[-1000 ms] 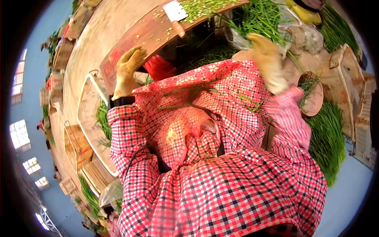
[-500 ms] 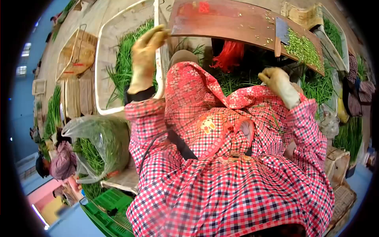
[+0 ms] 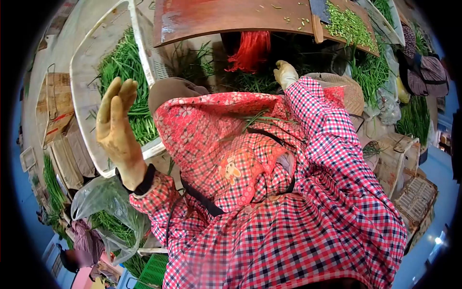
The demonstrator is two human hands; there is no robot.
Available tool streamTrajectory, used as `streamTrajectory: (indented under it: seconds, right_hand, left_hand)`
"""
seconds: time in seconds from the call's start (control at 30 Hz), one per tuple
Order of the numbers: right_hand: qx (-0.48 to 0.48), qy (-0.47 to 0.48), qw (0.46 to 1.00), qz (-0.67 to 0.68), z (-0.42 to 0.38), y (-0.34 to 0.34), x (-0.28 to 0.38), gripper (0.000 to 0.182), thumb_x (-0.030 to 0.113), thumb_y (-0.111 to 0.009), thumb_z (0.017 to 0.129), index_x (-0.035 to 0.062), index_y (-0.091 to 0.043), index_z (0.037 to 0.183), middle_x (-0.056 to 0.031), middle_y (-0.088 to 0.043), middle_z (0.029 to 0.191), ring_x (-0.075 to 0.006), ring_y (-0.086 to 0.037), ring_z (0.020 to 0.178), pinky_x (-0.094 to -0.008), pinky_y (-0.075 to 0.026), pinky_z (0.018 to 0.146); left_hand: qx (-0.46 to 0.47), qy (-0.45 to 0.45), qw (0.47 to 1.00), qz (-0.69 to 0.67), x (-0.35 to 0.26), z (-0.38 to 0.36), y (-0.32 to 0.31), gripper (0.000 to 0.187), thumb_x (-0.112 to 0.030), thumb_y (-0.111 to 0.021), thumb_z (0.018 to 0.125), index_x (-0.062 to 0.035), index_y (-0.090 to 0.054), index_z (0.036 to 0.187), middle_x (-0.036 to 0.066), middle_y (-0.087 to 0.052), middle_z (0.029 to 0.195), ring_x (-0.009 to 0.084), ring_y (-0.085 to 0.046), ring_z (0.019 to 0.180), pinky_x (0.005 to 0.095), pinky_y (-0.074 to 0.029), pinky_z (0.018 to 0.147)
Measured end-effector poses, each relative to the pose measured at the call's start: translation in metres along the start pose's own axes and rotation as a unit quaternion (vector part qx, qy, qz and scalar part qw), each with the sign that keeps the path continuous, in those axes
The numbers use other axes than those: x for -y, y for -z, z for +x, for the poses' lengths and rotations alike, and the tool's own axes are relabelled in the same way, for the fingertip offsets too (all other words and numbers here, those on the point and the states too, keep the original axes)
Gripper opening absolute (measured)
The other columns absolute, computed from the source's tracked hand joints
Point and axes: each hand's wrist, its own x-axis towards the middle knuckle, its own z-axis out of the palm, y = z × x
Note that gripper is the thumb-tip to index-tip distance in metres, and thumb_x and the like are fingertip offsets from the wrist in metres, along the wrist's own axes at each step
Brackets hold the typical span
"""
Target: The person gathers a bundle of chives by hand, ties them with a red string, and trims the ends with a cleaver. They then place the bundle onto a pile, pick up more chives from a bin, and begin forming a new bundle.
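Observation:
My left hand [image 3: 118, 127], in a stained yellowish glove, is raised over the near edge of a white crate [image 3: 77, 98]. Its fingers are stretched out and nothing is in it. Long green stalks [image 3: 122, 72] lie inside that crate. My right hand [image 3: 286, 73], also gloved, reaches beyond my knees, below the wooden board [image 3: 211, 21]. Its fingers look loosely bent and apart, with no held thing visible. Dark greens lie on the floor around it, near a bundle of red strands [image 3: 252, 48]. A few green blades [image 3: 262, 118] rest on my red patterned apron [image 3: 197, 111].
On the board are a cleaver [image 3: 317, 26] and chopped green pieces [image 3: 349, 24]. A clear plastic bag [image 3: 108, 197] with greens stands at my left. Wicker baskets [image 3: 60, 108] and a green crate [image 3: 153, 272] are farther out. Another person [image 3: 89, 241] is at lower left.
My view has turned to the right. My left hand has drawn back toward me from the board's corner. My right hand has reached forward and inward, off my lap.

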Motion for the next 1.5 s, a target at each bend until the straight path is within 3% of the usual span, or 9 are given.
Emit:
streamTrajectory:
  seconds: [0.43, 0.53, 0.6, 0.77, 0.93, 1.0, 1.23, 1.4, 1.5]
  right_hand:
    - [-0.023, -0.061, 0.976, 0.207, -0.018, -0.032, 0.015, 0.025, 0.010, -0.059, 0.078, 0.0129, -0.073, 0.098, -0.0123, -0.072, 0.094, -0.0268, -0.069, 0.086, -0.0346, -0.053, 0.083]
    - [-0.023, 0.018, 0.956, 0.292, -0.029, -0.035, 0.027, 0.031, 0.016, -0.064, 0.080, 0.0132, -0.070, 0.110, -0.0147, -0.069, 0.106, -0.0295, -0.066, 0.098, -0.0344, -0.051, 0.089]
    - [0.011, -0.021, 0.957, 0.290, -0.033, -0.028, 0.036, 0.040, 0.022, -0.072, 0.079, 0.0120, -0.066, 0.117, -0.0166, -0.067, 0.110, -0.0316, -0.065, 0.103, -0.0358, -0.049, 0.092]
    - [0.048, -0.062, 0.923, 0.377, -0.017, -0.050, 0.039, 0.034, 0.023, -0.072, 0.081, 0.0058, -0.070, 0.110, -0.0159, -0.071, 0.100, -0.0260, -0.067, 0.093, -0.0315, -0.050, 0.085]
    - [0.084, -0.034, 0.964, 0.252, -0.021, -0.028, 0.025, 0.021, 0.024, -0.071, 0.083, 0.0043, -0.073, 0.090, -0.0098, -0.070, 0.077, -0.0170, -0.064, 0.071, -0.0317, -0.050, 0.069]
    - [0.206, -0.005, 0.950, 0.234, -0.020, -0.005, 0.017, 0.019, 0.022, -0.071, 0.083, 0.0047, -0.073, 0.090, -0.0081, -0.070, 0.077, -0.0150, -0.064, 0.071, -0.0305, -0.050, 0.069]
    - [0.203, 0.103, 0.942, 0.246, -0.047, 0.078, 0.021, 0.012, 0.015, -0.070, 0.077, 0.0032, -0.072, 0.079, -0.0073, -0.068, 0.069, -0.0154, -0.063, 0.060, -0.0320, -0.052, 0.060]
    - [0.171, 0.173, 0.936, 0.255, -0.068, 0.132, 0.019, 0.010, 0.011, -0.070, 0.074, 0.0020, -0.071, 0.079, -0.0078, -0.068, 0.070, -0.0157, -0.063, 0.061, -0.0316, -0.051, 0.060]
    - [0.193, 0.197, 0.943, 0.188, -0.086, 0.156, 0.019, 0.011, 0.012, -0.070, 0.073, 0.0034, -0.072, 0.079, -0.0078, -0.068, 0.069, -0.0160, -0.063, 0.062, -0.0321, -0.051, 0.060]
  left_hand:
    - [0.079, 0.064, 0.995, 0.019, -0.002, 0.006, -0.072, 0.035, -0.012, -0.055, 0.097, 0.0098, -0.055, 0.124, 0.021, -0.066, 0.110, 0.0280, -0.064, 0.104, 0.0376, -0.048, 0.096]
    - [0.120, 0.069, 0.990, 0.031, -0.007, 0.009, -0.093, 0.033, -0.011, -0.054, 0.097, 0.0087, -0.056, 0.123, 0.020, -0.066, 0.110, 0.0273, -0.064, 0.105, 0.0368, -0.048, 0.096]
    - [0.134, 0.070, 0.988, 0.023, -0.008, 0.006, -0.102, 0.032, -0.010, -0.055, 0.097, 0.0080, -0.057, 0.123, 0.020, -0.066, 0.111, 0.0266, -0.064, 0.105, 0.0360, -0.047, 0.097]
    - [0.148, 0.086, 0.985, 0.021, -0.008, -0.001, -0.109, 0.031, -0.008, -0.054, 0.097, 0.0072, -0.057, 0.124, 0.019, -0.066, 0.112, 0.0260, -0.064, 0.105, 0.0354, -0.047, 0.097]
    - [0.183, 0.085, 0.979, 0.032, -0.011, 0.007, -0.109, 0.031, -0.009, -0.055, 0.097, 0.0060, -0.058, 0.123, 0.018, -0.066, 0.112, 0.0237, -0.064, 0.106, 0.0329, -0.048, 0.096]
    - [0.221, 0.068, 0.972, 0.036, -0.010, 0.017, -0.109, 0.030, -0.010, -0.055, 0.097, 0.0054, -0.059, 0.122, 0.018, -0.067, 0.111, 0.0225, -0.064, 0.105, 0.0319, -0.049, 0.095]
    - [0.310, 0.027, 0.944, 0.113, -0.005, 0.050, -0.130, 0.026, -0.015, -0.058, 0.096, -0.0008, -0.065, 0.117, 0.013, -0.070, 0.107, 0.0177, -0.066, 0.100, 0.0258, -0.052, 0.090]
    - [0.389, 0.166, 0.900, 0.103, 0.049, 0.027, -0.162, 0.027, -0.029, -0.062, 0.092, -0.0082, -0.071, 0.107, 0.005, -0.073, 0.095, 0.0148, -0.067, 0.089, 0.0265, -0.052, 0.080]
    - [0.387, 0.122, 0.888, 0.216, 0.090, 0.014, -0.179, 0.035, -0.036, -0.059, 0.090, -0.0046, -0.072, 0.100, 0.007, -0.073, 0.087, 0.0163, -0.067, 0.079, 0.0290, -0.050, 0.075]
